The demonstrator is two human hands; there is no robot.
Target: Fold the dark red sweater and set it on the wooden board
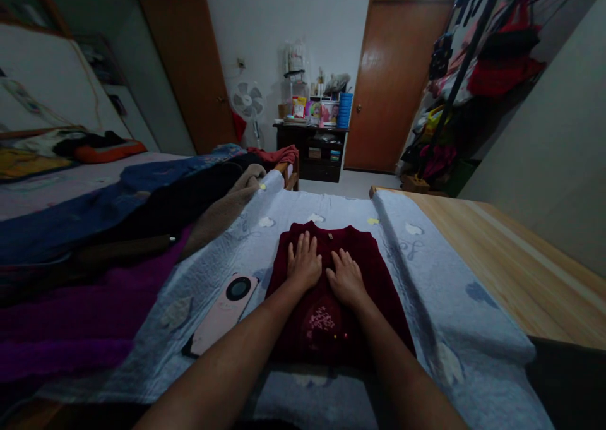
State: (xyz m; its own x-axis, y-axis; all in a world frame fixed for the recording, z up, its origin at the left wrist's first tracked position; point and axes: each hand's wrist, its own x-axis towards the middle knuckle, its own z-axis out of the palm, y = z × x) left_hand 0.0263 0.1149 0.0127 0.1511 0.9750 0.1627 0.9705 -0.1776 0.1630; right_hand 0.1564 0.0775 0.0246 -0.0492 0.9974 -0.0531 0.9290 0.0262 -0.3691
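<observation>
A dark red sweater (379, 272), folded into a rough rectangle, lies on a light blue blanket (426, 272) with its neckline and small label at the far side. Pink embroidery shows on its front, between my forearms. My left hand (303, 262) rests flat on the upper left part of the sweater, fingers stretched out. Flat on the cloth to its right is my right hand (346, 280), its fingers also extended. Both hands point away from me and grip nothing. A pink phone (221, 316) with a round black camera ring lies left of the sweater.
Piled clothes, including purple cloth (95, 310) and a brown garment (227, 209), lie along the left. A wooden board (492, 247) borders the blanket on the right. Farther back stand a dark cabinet (326, 176), a fan (249, 100) and a wooden door (391, 83).
</observation>
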